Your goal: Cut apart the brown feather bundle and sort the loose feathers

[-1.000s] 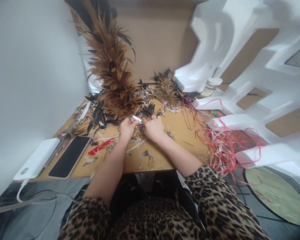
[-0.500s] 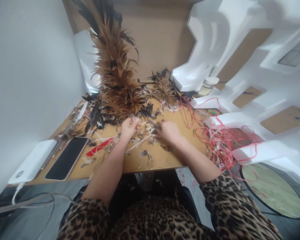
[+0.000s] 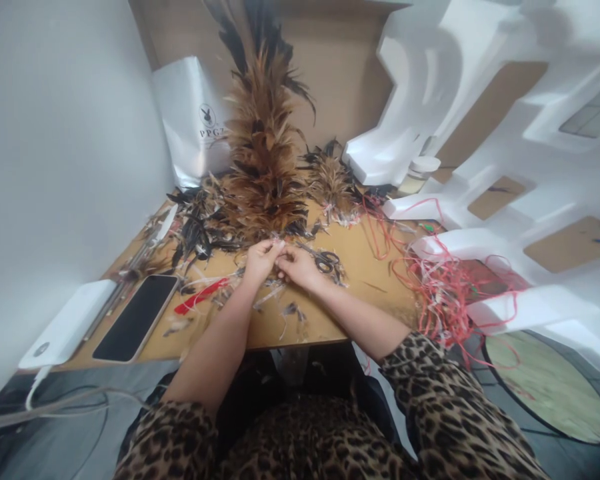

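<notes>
A tall brown and black feather duster (image 3: 267, 153) rises in front of me, its lower end at my fingers. My left hand (image 3: 261, 263) is closed in a pinch on that end, where a bit of pale material shows. My right hand (image 3: 300, 268) meets it from the right, thumb and fingers pinched together at the left fingertips. What the right fingers hold is too small to make out. Just beyond the right hand, dark-handled scissors (image 3: 326, 261) lie among feather scraps on the table.
Dark loose feathers (image 3: 196, 230) lie left, and a smaller feather bunch (image 3: 330, 177) behind. Pink string (image 3: 445, 287) tangles on the right beside white foam pieces (image 3: 510, 313). A phone (image 3: 136, 319), a power bank (image 3: 67, 323), a red strip (image 3: 200, 297) and a silver bag (image 3: 190, 120) are on the left.
My right hand swung right with the scissors, left them on the table and came back to my left hand. The feather duster has shifted right and stands straighter, uncovering the silver bag.
</notes>
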### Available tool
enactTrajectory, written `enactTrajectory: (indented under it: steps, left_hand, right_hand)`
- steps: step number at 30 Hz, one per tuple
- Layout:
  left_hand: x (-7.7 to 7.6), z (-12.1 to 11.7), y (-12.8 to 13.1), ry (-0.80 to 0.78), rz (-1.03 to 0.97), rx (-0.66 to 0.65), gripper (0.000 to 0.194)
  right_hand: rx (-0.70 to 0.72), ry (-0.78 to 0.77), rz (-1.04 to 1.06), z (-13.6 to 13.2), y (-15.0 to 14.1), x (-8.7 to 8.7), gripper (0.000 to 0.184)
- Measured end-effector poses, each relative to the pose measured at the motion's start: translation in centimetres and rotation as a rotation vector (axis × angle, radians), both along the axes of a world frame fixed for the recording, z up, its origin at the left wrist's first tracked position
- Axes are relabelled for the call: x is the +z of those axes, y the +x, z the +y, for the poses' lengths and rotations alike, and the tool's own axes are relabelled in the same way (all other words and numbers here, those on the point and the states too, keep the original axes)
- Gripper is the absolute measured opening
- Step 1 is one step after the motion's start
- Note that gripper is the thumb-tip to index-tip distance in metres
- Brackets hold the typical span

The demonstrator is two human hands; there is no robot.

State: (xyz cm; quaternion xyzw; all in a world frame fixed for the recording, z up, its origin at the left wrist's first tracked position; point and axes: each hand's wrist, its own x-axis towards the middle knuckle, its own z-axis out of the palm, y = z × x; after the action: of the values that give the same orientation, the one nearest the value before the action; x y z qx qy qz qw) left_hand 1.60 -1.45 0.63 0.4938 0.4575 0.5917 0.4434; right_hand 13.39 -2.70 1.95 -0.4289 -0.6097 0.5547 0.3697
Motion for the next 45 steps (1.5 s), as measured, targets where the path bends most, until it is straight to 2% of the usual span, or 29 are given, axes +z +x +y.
enactTrajectory:
  steps: [3, 6, 10, 13, 15, 16, 21, 28, 32, 36, 40, 43, 45]
  left_hand:
    - [0.3, -0.4, 0.3, -0.024, -0.002, -0.105, 0.036]
    - [0.7, -0.6, 0.6, 0.022, -0.046, -0.127, 0.047]
    - [0.8, -0.6, 0.8, 0.049, -0.064, -0.090, 0.055]
    - [0.6, -0.5, 0.9, 0.009, -0.019, -0.075, 0.053]
    - [0.4, -0.4, 1.0, -0.007, 0.023, -0.071, 0.051]
    - [0.3, -0.4, 1.1, -0.012, 0.043, -0.072, 0.050]
    - [0.0, -0.3, 1.3, 0.012, 0.070, -0.040, 0.046]
    - [-0.2, 0.5, 0.5, 0.060, -0.013, 0.110, 0.045]
    - [-0.4, 1.0, 0.0, 0.038, -0.066, 0.196, 0.041]
    - [-0.5, 1.3, -0.2, 0.047, -0.082, 0.233, 0.038]
    - [-0.7, 1.5, -0.7, 0.070, -0.094, 0.264, 0.035]
    - [-0.8, 1.7, -1.3, 0.069, -0.106, 0.297, 0.034]
    - [-0.8, 1.8, -1.6, 0.058, -0.122, 0.329, 0.032]
  right_hand:
    - [-0.047, -0.035, 0.075, -0.3, 0.1, 0.4, 0.012]
    - [-0.098, -0.014, 0.185, 0.3, 0.6, 1.3, 0.015]
    - [-0.208, 0.007, 0.252, 3.8, 2.5, 3.0, 0.015]
    - [-0.309, 0.041, 0.044, 7.6, 4.5, 4.2, 0.015]
    - [-0.422, 0.071, -0.192, 9.8, 5.8, 4.5, 0.016]
    - [-0.463, 0.070, -0.236, 10.8, 6.2, 4.5, 0.014]
    - [-0.558, 0.056, -0.416, 14.6, 7.5, 3.2, 0.013]
    - [-0.600, 0.089, -0.698, 18.7, 8.8, 2.4, 0.015]
    - [-0.573, 0.145, -0.740, 18.4, 8.7, 1.7, 0.020]
    - [-0.517, 0.251, -0.733, 16.2, 8.0, 1.0, 0.024]
    - [-0.430, 0.450, -0.712, 12.9, 6.8, 1.6, 0.028]
    - [-0.304, 0.512, -0.748, 10.7, 6.1, 2.2, 0.025]
    - [-0.268, 0.511, -0.817, 9.7, 6.0, 2.2, 0.024]
